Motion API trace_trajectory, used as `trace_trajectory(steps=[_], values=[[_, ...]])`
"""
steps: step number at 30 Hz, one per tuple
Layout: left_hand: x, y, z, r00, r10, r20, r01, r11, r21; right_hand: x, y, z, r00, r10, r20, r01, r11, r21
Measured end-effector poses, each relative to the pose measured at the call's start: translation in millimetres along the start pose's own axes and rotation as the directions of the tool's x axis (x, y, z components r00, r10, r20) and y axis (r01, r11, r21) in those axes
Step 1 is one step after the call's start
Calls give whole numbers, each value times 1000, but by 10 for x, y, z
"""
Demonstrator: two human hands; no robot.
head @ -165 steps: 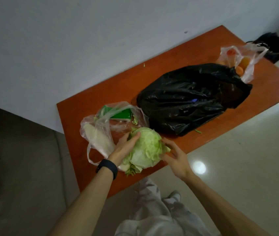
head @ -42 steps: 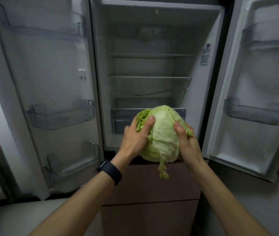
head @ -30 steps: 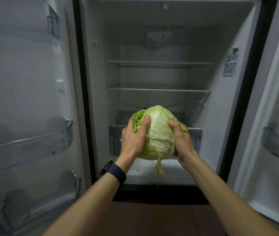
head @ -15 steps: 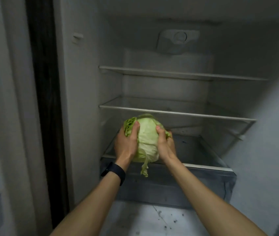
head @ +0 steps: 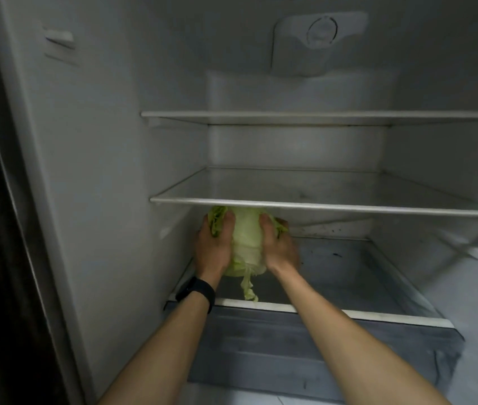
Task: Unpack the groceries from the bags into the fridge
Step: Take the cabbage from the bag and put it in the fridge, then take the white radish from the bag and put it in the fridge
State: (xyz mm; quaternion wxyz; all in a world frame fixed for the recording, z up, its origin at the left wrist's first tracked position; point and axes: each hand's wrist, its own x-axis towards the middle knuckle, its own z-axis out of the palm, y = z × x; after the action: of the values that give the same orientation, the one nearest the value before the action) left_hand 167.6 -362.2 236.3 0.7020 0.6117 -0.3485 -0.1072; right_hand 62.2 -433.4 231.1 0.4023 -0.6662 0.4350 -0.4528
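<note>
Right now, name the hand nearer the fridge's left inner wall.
Left. The left hand grips the cabbage on the side toward the left inner wall; the right hand grips its opposite side.

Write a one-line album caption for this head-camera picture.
Left hand and right hand hold a cabbage over the crisper drawer, under the lower shelf of the fridge.

cabbage [head: 246, 235] btwn L hand [head: 213, 249] & R hand [head: 279, 249], over drawer [head: 348, 312], just under lower shelf [head: 348, 206]; upper shelf [head: 319, 114] above.

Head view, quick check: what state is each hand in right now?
Left hand: curled round the left side of the cabbage, holding it.
Right hand: curled round the cabbage's right side, holding it.
</note>
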Motion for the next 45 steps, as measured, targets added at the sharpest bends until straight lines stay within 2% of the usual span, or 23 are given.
trace_trajectory(steps=[6,10,13,16,20,28,32,37,42,45], values=[[77,-73,-52,999,-36,38,37,999,-22,29,-41,-4,998,-14,59,13,1000,13],[70,32,-172,995,-59,80,49,991,122,-27,-143,-107,992,32,126,-21,996,-87],[4,156,-283,995,-82,49,69,970,232,-129,-247,-210,985,46,166,-20,988,-156],[-152,274,-380,994,-84,69,61,954,292,-317,-356,-378,982,-4,189,64,947,-314],[-583,435,-556,991,-18,133,-30,936,351,-662,-414,-666,968,-101,231,202,859,-471],[-2167,715,-1082,970,55,239,-176,835,522,-2069,-352,-1336,885,-351,306,463,735,-495],[-3206,777,-1569,947,165,275,-304,735,606,-3089,-138,-1557,798,-513,316,602,698,-387],[-4241,678,-2410,954,185,236,-298,513,805,-4337,55,-1554,738,-549,392,665,692,-281],[-5218,522,-3595,992,108,59,-92,331,939,-5325,13,-1054,599,-559,573,741,659,-131],[-5844,529,-4398,996,35,-83,73,233,970,-5951,-93,-527,476,-576,665,771,637,0]])
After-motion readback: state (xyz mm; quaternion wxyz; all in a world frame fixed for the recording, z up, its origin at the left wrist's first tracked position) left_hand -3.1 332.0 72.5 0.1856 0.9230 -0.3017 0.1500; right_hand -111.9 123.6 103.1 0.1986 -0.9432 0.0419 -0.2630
